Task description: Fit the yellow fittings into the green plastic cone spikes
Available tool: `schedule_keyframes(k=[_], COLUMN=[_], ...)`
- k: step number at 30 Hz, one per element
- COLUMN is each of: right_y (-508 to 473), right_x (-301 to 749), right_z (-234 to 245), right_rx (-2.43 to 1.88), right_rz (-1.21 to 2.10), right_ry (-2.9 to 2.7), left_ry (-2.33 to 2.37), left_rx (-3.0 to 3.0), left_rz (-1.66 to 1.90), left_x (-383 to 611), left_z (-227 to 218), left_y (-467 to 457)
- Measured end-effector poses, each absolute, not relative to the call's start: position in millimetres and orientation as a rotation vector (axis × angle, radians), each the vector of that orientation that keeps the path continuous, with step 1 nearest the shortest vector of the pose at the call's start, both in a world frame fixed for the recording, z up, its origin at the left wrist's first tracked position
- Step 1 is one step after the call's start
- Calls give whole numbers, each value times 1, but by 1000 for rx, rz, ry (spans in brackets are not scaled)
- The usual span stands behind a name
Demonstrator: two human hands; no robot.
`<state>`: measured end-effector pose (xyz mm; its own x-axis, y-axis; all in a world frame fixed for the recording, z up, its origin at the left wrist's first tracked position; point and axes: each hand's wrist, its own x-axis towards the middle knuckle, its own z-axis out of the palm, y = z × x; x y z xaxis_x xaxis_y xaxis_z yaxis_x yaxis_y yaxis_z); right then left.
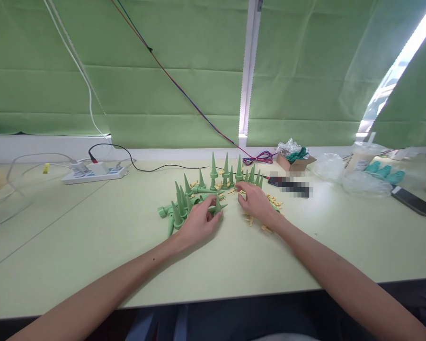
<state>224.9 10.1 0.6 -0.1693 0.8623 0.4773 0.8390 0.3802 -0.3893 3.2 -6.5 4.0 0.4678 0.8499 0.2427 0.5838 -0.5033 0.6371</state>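
Several green plastic cone spikes stand and lie in a cluster at the middle of the pale green table, with small yellow pieces scattered among them. My left hand has its fingers closed around one green spike lying at the cluster's near edge. My right hand rests among the yellow pieces, its fingertips pinched at one near the standing spikes; what it holds is too small to name.
A white power strip with plugged cables sits at the back left. A small cardboard box, clear plastic bags, a cup and a dark phone lie at the back right. Red-blue wire runs down from above.
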Motion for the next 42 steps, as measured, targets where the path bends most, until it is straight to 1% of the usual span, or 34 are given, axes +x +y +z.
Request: schedule_keyframes(k=[4,11,16,31,42], right_y=[17,25,29,32,22], right_x=[233,229,224,226,226], right_z=[-3,-2,0,-4,-3], right_rx=[-1594,-1560,-1632,-1572,-1526], right_rz=[26,-63,-58,-30,132], right_ry=[-2069,-2318,-2422,-2308,-2230], left_ry=[1235,1227,1216,1169,1174], left_rx=[2286,2293,2292,2259,2254], left_rz=[788,827,831,850,844], left_x=[4,5,5,4,5], left_z=[8,7,8,7,7], left_y=[-9,-7,-7,-8,-8])
